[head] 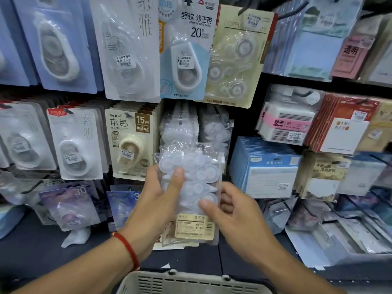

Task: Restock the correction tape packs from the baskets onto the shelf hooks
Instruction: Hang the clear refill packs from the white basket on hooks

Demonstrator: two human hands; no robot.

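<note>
— At the middle of the shelf, a clear pack of correction tapes (191, 183) is held up by both hands. Where is it held?

— It is pinched by the left hand (161, 194) on its 9 o'clock edge, thumb on the front. Its 3 o'clock edge is gripped by the right hand (231, 211), thumb on the front, fingers (226, 201) curled behind.

— Where should it be hung?

— Likely on the hook at 12 o'clock from the pack, where more clear packs (180, 132) are hung. The hook itself cannot be seen.

— How is it done well?

— The hole at the pack's top should be lined up with the hook tip. The pack should be kept flat and pushed straight back.

— And the basket (191, 281)?

— It is seen at 6 o'clock, below the hands.
</note>
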